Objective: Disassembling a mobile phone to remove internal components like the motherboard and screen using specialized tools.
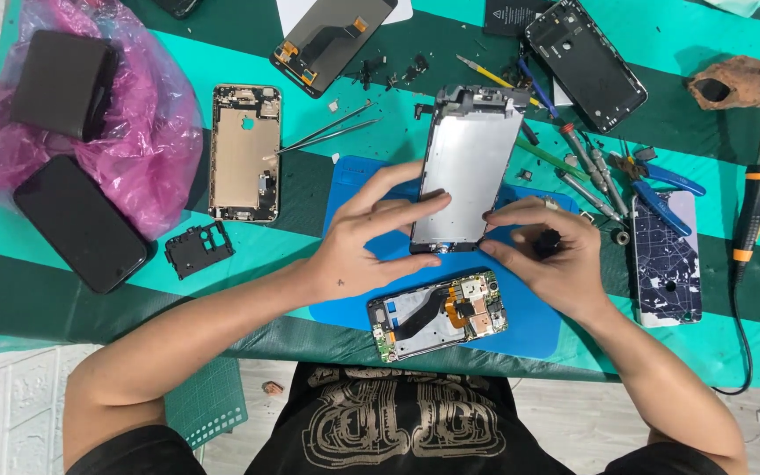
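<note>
- 2 hands at work over 1 blue rubbery mat [521, 325] on a green striped cloth.
- 1 phone screen assembly [468, 171], flat rectangle, silvery metal back plate up; long axis runs away from the person, tilted slightly right, black connector end far, near end on the mat.
- Left hand [367, 242]: fingers spread, thumb and forefinger pinching the assembly's near left edge.
- Right hand [547, 255]: fingertips pressed to the near right corner, curled around 1 small black part [547, 242]; exact grip cannot be told.
- 1 opened phone body [437, 317], circuit boards exposed, lies just below the hands.
- 1 gold-coloured phone housing [244, 151] left; 2 tweezers [327, 130] beside it.
</note>
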